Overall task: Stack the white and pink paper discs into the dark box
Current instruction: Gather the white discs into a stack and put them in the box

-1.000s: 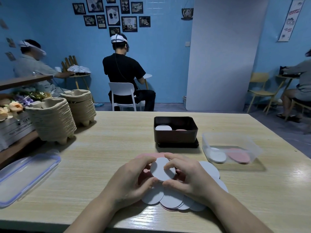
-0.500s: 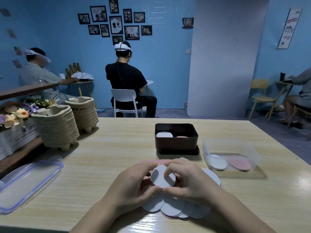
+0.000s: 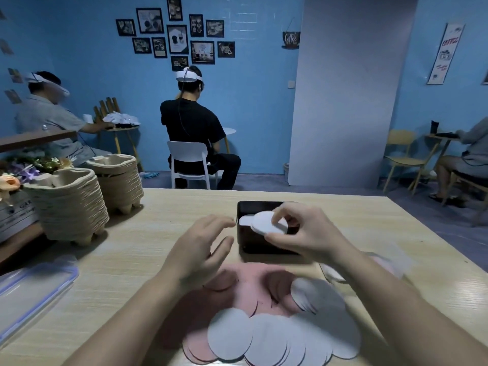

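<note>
Right hand (image 3: 303, 233) pinches a white disc (image 3: 268, 223) over the dark box (image 3: 253, 243); left hand (image 3: 203, 249) hovers spread, empty.

Table (image 3: 132, 260): box (image 3: 253, 245) at centre, pile of paper discs (image 3: 264, 328) before it at near edge. Right hand (image 3: 309, 233) holds one disc (image 3: 264, 223) over box; left hand (image 3: 200, 249) just left of it. Pulp tray stacks (image 3: 71, 207) far left; container lid (image 3: 31, 289) before them.

Table (image 3: 132, 260) was pale wood-grain, slightly glossy. Discs (image 3: 264, 336) were matt paper. Dark box (image 3: 253, 244) looked smooth. Stacked trays (image 3: 71, 207) were rough pulp. Lid (image 3: 31, 289) was clear plastic.
</note>
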Action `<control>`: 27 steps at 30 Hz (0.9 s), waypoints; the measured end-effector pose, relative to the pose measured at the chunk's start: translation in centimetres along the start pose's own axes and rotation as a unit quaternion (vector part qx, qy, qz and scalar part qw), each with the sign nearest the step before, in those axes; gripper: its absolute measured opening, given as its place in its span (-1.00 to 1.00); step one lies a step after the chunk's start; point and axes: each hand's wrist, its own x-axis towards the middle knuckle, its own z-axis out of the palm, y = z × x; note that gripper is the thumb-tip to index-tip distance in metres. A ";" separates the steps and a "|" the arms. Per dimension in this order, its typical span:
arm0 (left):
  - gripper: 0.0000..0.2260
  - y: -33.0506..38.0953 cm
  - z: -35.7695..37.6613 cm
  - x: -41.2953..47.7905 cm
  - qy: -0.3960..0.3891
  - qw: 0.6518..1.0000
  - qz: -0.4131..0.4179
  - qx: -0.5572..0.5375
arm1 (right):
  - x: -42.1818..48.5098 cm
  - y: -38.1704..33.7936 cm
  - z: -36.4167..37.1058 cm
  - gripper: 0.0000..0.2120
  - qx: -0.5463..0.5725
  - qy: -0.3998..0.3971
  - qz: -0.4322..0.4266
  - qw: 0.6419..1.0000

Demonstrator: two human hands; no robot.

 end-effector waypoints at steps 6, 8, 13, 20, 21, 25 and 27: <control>-0.63 -2.0 2.1 0.7 -0.025 0.999 0.029 0.036 | 5.8 2.0 0.0 -0.74 -0.101 -0.037 0.093 0.990; -0.63 -2.4 2.3 0.6 -0.027 0.999 0.030 0.033 | 6.9 2.3 0.8 -0.73 -0.125 -0.068 0.107 0.984; -0.62 -2.8 2.6 0.6 -0.029 0.999 0.025 0.010 | 8.2 2.7 3.5 -0.69 -0.146 -0.108 0.111 0.977; -0.62 -2.8 3.1 0.4 -0.034 0.999 0.011 -0.021 | 9.6 2.8 4.7 -0.78 -0.157 -0.164 0.119 0.967; -0.63 -2.9 3.1 0.4 -0.034 0.999 0.010 -0.022 | 9.7 2.9 4.7 -0.81 -0.152 -0.173 0.123 0.965; -0.65 -2.8 2.9 0.3 -0.036 0.999 0.006 -0.025 | 9.5 3.6 4.2 -0.92 -0.130 -0.199 0.128 0.963; -0.66 -2.8 2.9 0.2 -0.038 0.999 0.002 -0.028 | 9.4 4.2 3.8 -0.95 -0.107 -0.209 0.132 0.963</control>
